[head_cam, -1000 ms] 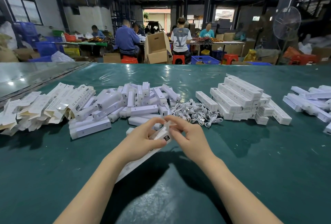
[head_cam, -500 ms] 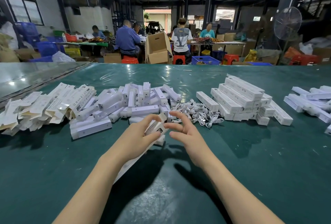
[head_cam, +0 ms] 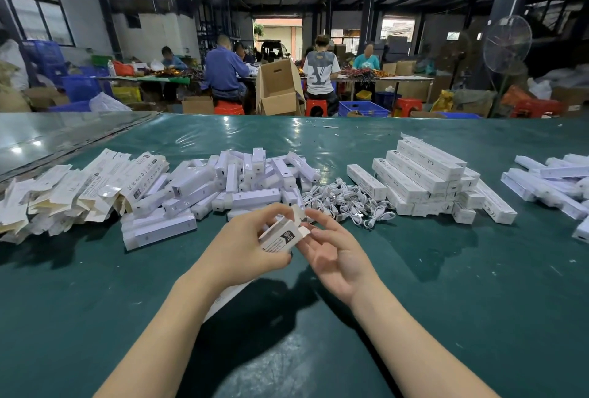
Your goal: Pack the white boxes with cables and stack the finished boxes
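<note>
At a green table [head_cam: 446, 302] in a busy workshop, a packer's left hand [head_cam: 245, 248] grips a long white box [head_cam: 282, 235] near its far end, fingers and thumb curled round the carton just above the table's near centre. The right hand [head_cam: 334, 254] lies spread and palm-up just beside it, holding nothing, its fingertips [head_cam: 314, 232] at the raised end flap [head_cam: 298, 213]. Whether they touch the flap cannot be told.

The box looks like thin folded card: probably light, stiff along its creases but easy to crush across its broad faces. It would best be taken by the narrow edges close to the open mouth, as the left hand does, leaving the flap free to tuck.

The cables [head_cam: 347, 203], small white coils heaped just beyond the hands, appear soft and springy, likely to snag on one another. Each is best pinched at the bundled middle.

To the far right rises the stack of finished boxes [head_cam: 427, 174]. Its smooth faces may slide, so squaring the sides matters. Flat cartons [head_cam: 79, 187] lie at far left.
</note>
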`<action>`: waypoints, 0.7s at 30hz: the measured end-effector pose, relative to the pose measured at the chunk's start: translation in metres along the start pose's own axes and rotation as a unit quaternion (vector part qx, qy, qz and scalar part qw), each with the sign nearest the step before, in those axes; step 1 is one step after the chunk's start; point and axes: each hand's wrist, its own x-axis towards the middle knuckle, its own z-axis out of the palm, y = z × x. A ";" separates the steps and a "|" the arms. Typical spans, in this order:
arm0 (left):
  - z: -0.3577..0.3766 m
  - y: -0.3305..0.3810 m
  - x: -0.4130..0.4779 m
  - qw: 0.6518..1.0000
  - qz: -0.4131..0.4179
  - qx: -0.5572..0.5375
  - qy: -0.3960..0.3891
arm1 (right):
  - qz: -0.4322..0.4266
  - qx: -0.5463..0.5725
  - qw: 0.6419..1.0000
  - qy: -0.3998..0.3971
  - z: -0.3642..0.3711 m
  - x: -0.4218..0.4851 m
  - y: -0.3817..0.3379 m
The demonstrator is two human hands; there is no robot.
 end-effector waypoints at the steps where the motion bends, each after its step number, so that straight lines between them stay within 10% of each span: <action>1: 0.000 0.001 -0.001 1.000 0.006 0.002 0.012 | 0.003 0.010 1.000 -0.002 0.000 0.000 0.001; 21: 0.026 0.012 -0.005 0.974 0.080 0.145 0.157 | -0.129 -0.311 0.936 0.106 0.005 -0.003 0.002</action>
